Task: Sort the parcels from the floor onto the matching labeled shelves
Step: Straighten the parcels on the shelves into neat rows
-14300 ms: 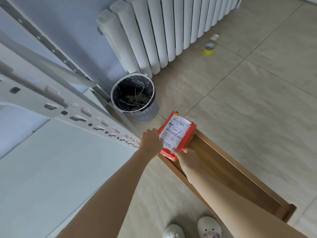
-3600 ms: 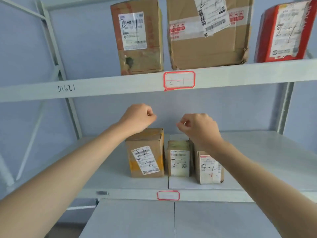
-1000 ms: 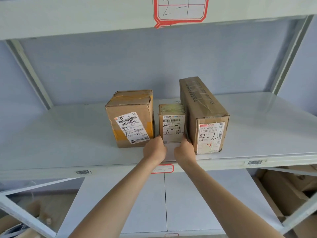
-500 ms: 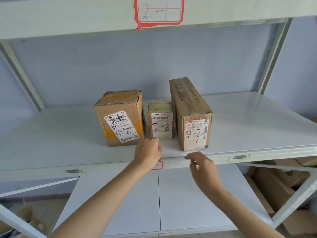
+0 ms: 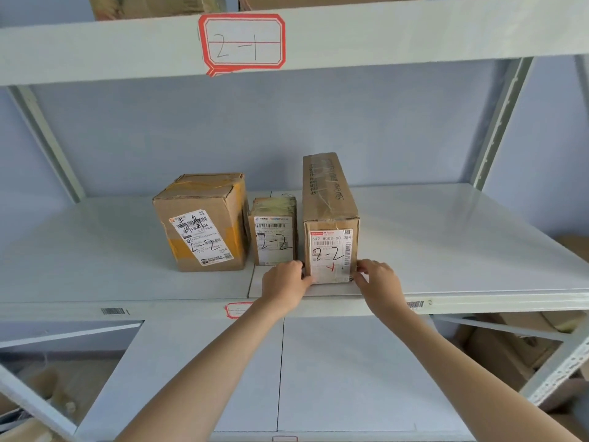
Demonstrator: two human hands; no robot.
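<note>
A: Head view: left hand and right hand clasp the long taped carton marked 2-2, near the middle shelf front edge.

B: Stiff cardboard, probably light (tape looks slick); low side grips suit it.

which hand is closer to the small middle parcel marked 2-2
Left. The left hand sits just below the small middle parcel, at the long parcel's left edge. The right hand is on that long parcel's far side.

Both hands grip long parcel — on shelf.
</note>
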